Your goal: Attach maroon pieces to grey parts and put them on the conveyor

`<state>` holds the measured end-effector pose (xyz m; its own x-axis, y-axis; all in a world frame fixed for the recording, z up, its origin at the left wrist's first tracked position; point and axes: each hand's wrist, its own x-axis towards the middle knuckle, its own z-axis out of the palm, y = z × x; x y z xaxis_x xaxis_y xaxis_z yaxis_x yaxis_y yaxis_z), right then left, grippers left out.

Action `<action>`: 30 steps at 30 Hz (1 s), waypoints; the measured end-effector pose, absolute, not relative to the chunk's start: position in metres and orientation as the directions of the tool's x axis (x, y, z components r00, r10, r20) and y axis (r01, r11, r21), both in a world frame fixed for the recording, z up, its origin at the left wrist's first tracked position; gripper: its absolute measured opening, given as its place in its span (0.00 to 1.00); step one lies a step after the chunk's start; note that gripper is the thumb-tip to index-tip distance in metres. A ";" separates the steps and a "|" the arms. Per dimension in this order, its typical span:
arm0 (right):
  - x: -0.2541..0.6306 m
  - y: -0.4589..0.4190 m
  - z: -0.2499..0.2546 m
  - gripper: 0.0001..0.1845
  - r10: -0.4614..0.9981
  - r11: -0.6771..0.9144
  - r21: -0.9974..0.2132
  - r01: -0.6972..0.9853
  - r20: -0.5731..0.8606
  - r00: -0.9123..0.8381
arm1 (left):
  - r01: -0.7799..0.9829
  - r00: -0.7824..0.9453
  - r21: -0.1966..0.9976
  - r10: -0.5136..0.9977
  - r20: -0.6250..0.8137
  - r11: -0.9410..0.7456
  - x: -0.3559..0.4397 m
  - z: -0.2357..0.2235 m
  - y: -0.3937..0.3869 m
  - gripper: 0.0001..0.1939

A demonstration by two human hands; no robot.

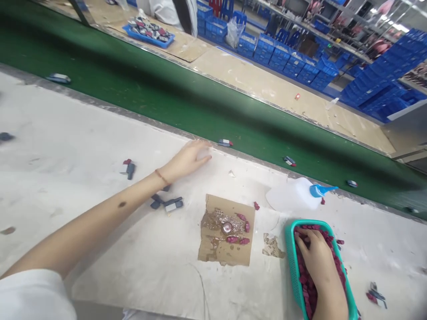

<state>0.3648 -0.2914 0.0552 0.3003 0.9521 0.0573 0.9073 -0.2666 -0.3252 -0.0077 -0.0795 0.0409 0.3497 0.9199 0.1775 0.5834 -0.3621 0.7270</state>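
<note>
My left hand [191, 159] is stretched over the far edge of the white table, its fingers extended and slightly smeared, holding nothing. Just beyond its fingertips a small grey, white and red part [225, 142] lies on the green belt. My right hand [315, 251] reaches into a green plastic basket [291, 262] full of small dark red pieces [305, 284]. Its thumb and fingers are bent together among them, and the tips are partly hidden. Between the hands lies a brown cardboard piece [242, 258], wet with glue-like liquid, with several red pieces [232, 239] on it.
A white bottle [293, 194] with a blue nozzle stands behind the basket. Loose grey and white parts [171, 204] lie under my left forearm. The green belt [160, 102] crosses beyond the table, carrying several parts. Across it, a blue tray [150, 39] sits near a person in white.
</note>
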 end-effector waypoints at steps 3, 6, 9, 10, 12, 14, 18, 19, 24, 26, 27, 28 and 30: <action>0.368 -0.289 0.056 0.14 0.944 -0.292 -0.317 0.903 0.055 0.324 | 0.619 0.559 0.624 0.825 0.077 -0.478 -0.037 0.048 -0.129 0.19; 0.364 -0.289 0.067 0.16 0.907 -0.372 -0.359 0.856 0.057 0.418 | 0.678 0.623 0.496 0.782 0.004 -0.543 -0.057 0.047 -0.171 0.15; 0.346 -0.292 0.085 0.19 0.857 -0.415 -0.510 0.754 0.060 0.512 | 0.741 0.582 0.421 0.813 -0.015 -0.523 -0.065 0.041 -0.190 0.14; 0.336 -0.293 0.091 0.18 0.853 -0.399 -0.571 0.717 0.056 0.519 | 0.748 0.572 0.423 0.820 -0.022 -0.511 -0.066 0.040 -0.193 0.15; 0.312 -0.294 0.100 0.17 0.865 -0.349 -0.687 0.638 0.026 0.501 | 0.742 0.548 0.475 0.836 -0.023 -0.473 -0.065 0.038 -0.194 0.17; 0.288 -0.294 0.102 0.16 0.896 -0.293 -0.796 0.530 -0.035 0.442 | 0.702 0.501 0.599 0.865 -0.031 -0.385 -0.060 0.041 -0.194 0.18; 0.252 -0.285 0.086 0.13 0.957 -0.214 -0.929 0.301 -0.137 0.257 | 0.389 0.410 0.920 0.886 -0.215 0.043 -0.041 0.053 -0.199 0.22; 0.246 -0.282 0.079 0.14 0.965 -0.204 -0.940 0.275 -0.145 0.221 | 0.261 0.419 0.950 0.866 -0.272 0.172 -0.035 0.055 -0.200 0.22; 0.232 -0.270 0.051 0.13 0.992 -0.119 -0.910 0.398 -0.093 0.084 | -0.267 0.497 0.740 0.747 -0.442 0.617 -0.008 0.052 -0.205 0.17; 0.229 -0.268 0.045 0.11 0.999 -0.029 -0.871 0.490 -0.033 0.000 | -0.343 0.511 0.655 0.719 -0.472 0.673 0.000 0.046 -0.207 0.16; 0.228 -0.267 0.043 0.10 0.999 0.029 -0.848 0.529 0.004 -0.049 | -0.354 0.513 0.637 0.712 -0.480 0.685 0.003 0.043 -0.208 0.16; 0.227 -0.266 0.041 0.09 0.994 0.096 -0.821 0.563 0.046 -0.101 | -0.355 0.515 0.632 0.708 -0.483 0.689 0.005 0.040 -0.209 0.16; 0.225 -0.264 0.038 0.10 0.969 0.237 -0.743 0.626 0.133 -0.209 | -0.340 0.517 0.644 0.708 -0.481 0.686 0.008 0.035 -0.211 0.18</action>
<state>0.2249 -0.2636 0.0379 -0.2086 0.9689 0.1331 0.6256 0.2368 -0.7433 0.0081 -0.2109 0.0347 0.5173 0.7078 -0.4810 -0.3395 0.6857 0.6439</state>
